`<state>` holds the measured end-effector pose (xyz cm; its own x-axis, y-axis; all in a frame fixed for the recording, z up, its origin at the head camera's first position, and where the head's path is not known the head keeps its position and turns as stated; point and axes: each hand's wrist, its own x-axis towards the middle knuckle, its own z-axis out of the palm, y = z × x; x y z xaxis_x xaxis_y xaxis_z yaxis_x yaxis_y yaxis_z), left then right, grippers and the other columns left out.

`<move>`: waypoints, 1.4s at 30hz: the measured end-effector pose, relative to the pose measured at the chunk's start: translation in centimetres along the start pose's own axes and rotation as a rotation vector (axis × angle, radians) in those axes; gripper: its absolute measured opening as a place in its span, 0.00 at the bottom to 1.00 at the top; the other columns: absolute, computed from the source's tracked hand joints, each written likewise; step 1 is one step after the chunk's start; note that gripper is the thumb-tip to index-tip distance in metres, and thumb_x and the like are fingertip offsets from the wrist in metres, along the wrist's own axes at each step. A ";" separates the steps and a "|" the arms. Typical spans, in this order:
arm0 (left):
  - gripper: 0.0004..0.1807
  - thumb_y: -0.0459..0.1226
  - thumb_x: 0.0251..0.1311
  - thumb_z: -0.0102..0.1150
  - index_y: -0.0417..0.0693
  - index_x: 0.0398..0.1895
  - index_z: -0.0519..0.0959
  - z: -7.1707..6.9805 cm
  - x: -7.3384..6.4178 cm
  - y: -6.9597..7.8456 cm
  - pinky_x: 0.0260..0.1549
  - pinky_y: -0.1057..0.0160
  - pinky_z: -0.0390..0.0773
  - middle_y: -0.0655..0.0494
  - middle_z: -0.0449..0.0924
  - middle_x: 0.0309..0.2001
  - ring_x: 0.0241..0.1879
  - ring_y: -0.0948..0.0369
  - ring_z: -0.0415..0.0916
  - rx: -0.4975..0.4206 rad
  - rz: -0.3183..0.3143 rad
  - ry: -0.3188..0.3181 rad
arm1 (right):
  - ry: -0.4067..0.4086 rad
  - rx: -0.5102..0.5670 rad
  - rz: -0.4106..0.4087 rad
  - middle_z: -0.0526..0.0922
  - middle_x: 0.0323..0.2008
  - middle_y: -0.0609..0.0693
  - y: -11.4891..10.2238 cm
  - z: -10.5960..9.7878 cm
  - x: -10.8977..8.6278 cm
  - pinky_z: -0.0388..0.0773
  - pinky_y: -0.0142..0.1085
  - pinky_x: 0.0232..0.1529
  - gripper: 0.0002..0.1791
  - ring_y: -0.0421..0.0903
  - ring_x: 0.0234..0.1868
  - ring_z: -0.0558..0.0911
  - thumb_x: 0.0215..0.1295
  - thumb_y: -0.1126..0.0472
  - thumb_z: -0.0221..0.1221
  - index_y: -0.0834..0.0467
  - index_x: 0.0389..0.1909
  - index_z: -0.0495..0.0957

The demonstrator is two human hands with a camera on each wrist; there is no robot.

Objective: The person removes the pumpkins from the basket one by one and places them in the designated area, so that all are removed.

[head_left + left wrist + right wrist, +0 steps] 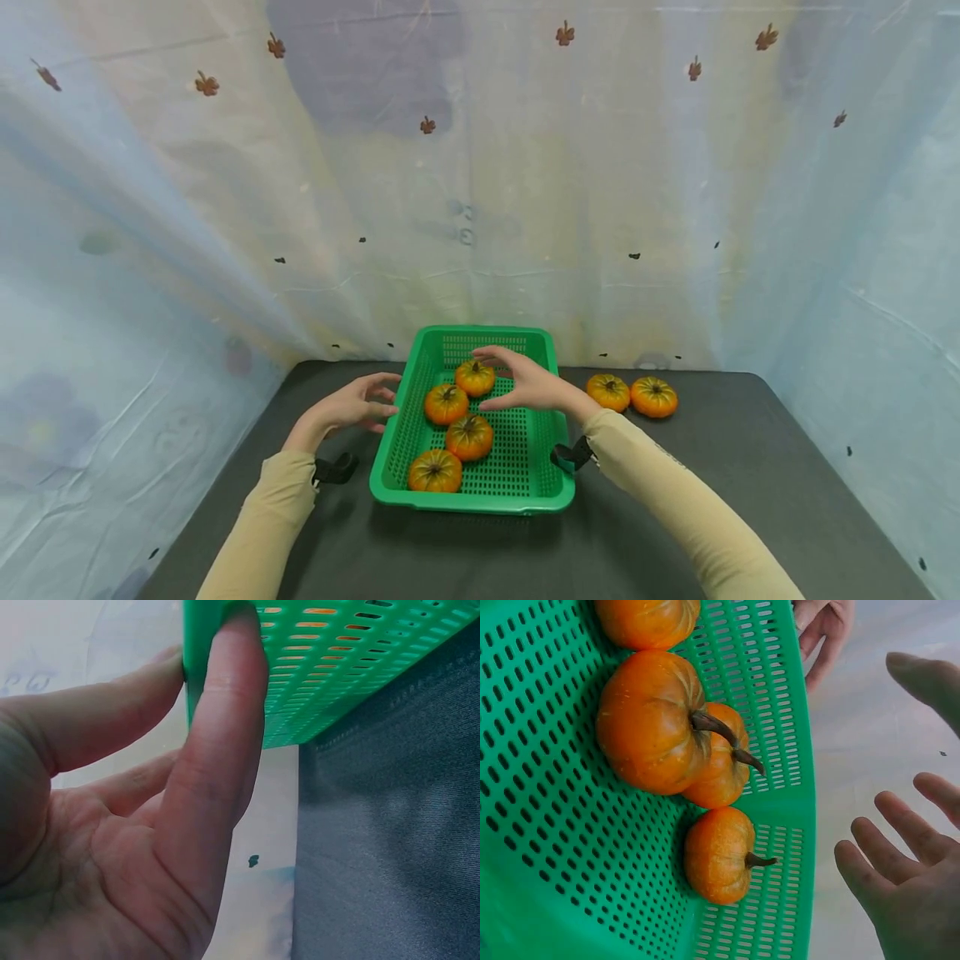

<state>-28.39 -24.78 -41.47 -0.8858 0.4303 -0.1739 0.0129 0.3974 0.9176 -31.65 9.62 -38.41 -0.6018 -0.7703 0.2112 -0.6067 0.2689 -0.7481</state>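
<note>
A green perforated plastic basket (pixel 510 503) sits on the dark table with several small orange pumpkins (pixel 446 405) inside, mostly on its left side. My left hand (pixel 356 408) is beside the basket's left rim, fingers loosely bent; in the left wrist view, a finger (pixel 217 727) lies along the outer wall and the thumb is close to the rim. Whether they touch is unclear. Over the basket hangs my right hand (pixel 528 385), thumb and fingers spread apart, holding nothing. The right wrist view shows its fingers (pixel 885 851) above the pumpkins (pixel 656 724) with their brown stems.
Two more pumpkins (pixel 608 392) (pixel 654 397) lie side by side on the table, right of the basket near the back edge. A pale curtain with leaf shapes (pixel 525 208) encloses the dark table (pixel 720 500) at the back and sides.
</note>
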 end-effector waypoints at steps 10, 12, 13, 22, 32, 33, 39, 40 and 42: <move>0.40 0.36 0.64 0.61 0.41 0.74 0.50 -0.1 0.0 0.0 0.42 0.52 0.82 0.34 0.64 0.58 0.48 0.49 0.76 -0.001 -0.013 0.009 | -0.160 -0.037 0.021 0.63 0.67 0.53 0.1 1.4 1.1 0.64 0.50 0.64 0.40 0.57 0.66 0.64 0.58 0.57 0.68 0.55 0.69 0.60; 0.40 0.36 0.64 0.60 0.40 0.74 0.50 0.0 0.0 -0.1 0.42 0.51 0.82 0.33 0.63 0.59 0.48 0.49 0.76 0.003 -0.009 0.006 | -0.191 -0.033 0.032 0.63 0.67 0.56 -0.1 1.6 1.3 0.64 0.49 0.65 0.40 0.58 0.66 0.63 0.58 0.58 0.68 0.57 0.69 0.60; 0.40 0.36 0.64 0.60 0.40 0.74 0.50 0.0 0.0 -0.1 0.42 0.51 0.82 0.33 0.63 0.59 0.48 0.49 0.76 0.003 -0.010 0.006 | -0.205 -0.030 0.036 0.63 0.67 0.57 -0.2 1.7 1.4 0.64 0.49 0.65 0.40 0.59 0.66 0.63 0.59 0.58 0.68 0.58 0.69 0.60; 0.40 0.36 0.63 0.62 0.43 0.73 0.52 0.2 0.1 -0.1 0.41 0.52 0.83 0.36 0.66 0.57 0.47 0.49 0.77 -0.012 -0.029 0.025 | -0.308 -0.066 0.085 0.63 0.67 0.58 -0.1 2.9 2.1 0.63 0.50 0.65 0.40 0.57 0.66 0.64 0.58 0.59 0.68 0.61 0.69 0.60; 0.40 0.35 0.64 0.61 0.40 0.74 0.50 0.0 0.0 0.0 0.41 0.51 0.83 0.34 0.64 0.59 0.47 0.49 0.77 -0.017 -0.016 0.011 | -0.396 -0.098 0.152 0.65 0.66 0.56 -0.5 3.3 2.4 0.67 0.51 0.62 0.40 0.56 0.65 0.65 0.58 0.59 0.68 0.60 0.69 0.61; 0.40 0.35 0.64 0.60 0.40 0.74 0.49 0.0 -0.1 0.0 0.41 0.51 0.82 0.33 0.63 0.59 0.47 0.49 0.77 -0.015 -0.015 0.010 | -0.400 -0.103 0.158 0.65 0.66 0.56 -0.5 3.3 2.4 0.67 0.51 0.62 0.40 0.55 0.65 0.65 0.58 0.59 0.68 0.60 0.69 0.61; 0.40 0.35 0.65 0.60 0.40 0.74 0.50 0.0 -0.1 0.1 0.41 0.51 0.82 0.34 0.63 0.59 0.48 0.49 0.76 -0.008 -0.015 0.012 | -0.414 -0.136 0.203 0.66 0.65 0.53 -0.5 3.7 2.4 0.69 0.43 0.61 0.39 0.52 0.65 0.66 0.57 0.60 0.69 0.57 0.69 0.63; 0.40 0.35 0.65 0.59 0.40 0.74 0.50 0.0 -0.1 0.1 0.41 0.51 0.82 0.33 0.63 0.59 0.48 0.49 0.76 -0.009 -0.013 0.011 | -0.416 -0.142 0.209 0.66 0.65 0.52 -0.5 3.8 2.3 0.69 0.41 0.61 0.39 0.52 0.65 0.66 0.56 0.60 0.69 0.57 0.69 0.64; 0.40 0.35 0.65 0.59 0.40 0.74 0.50 0.1 -0.2 0.1 0.41 0.51 0.82 0.33 0.63 0.59 0.48 0.48 0.77 -0.010 -0.013 0.009 | -0.419 -0.148 0.226 0.67 0.65 0.51 -0.4 3.9 2.3 0.70 0.38 0.59 0.39 0.51 0.65 0.66 0.55 0.60 0.70 0.56 0.68 0.65</move>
<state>-28.23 -24.76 -41.34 -0.8902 0.4173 -0.1828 -0.0036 0.3949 0.9187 -30.72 5.49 -40.06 -0.4846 -0.8411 -0.2402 -0.5708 0.5121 -0.6418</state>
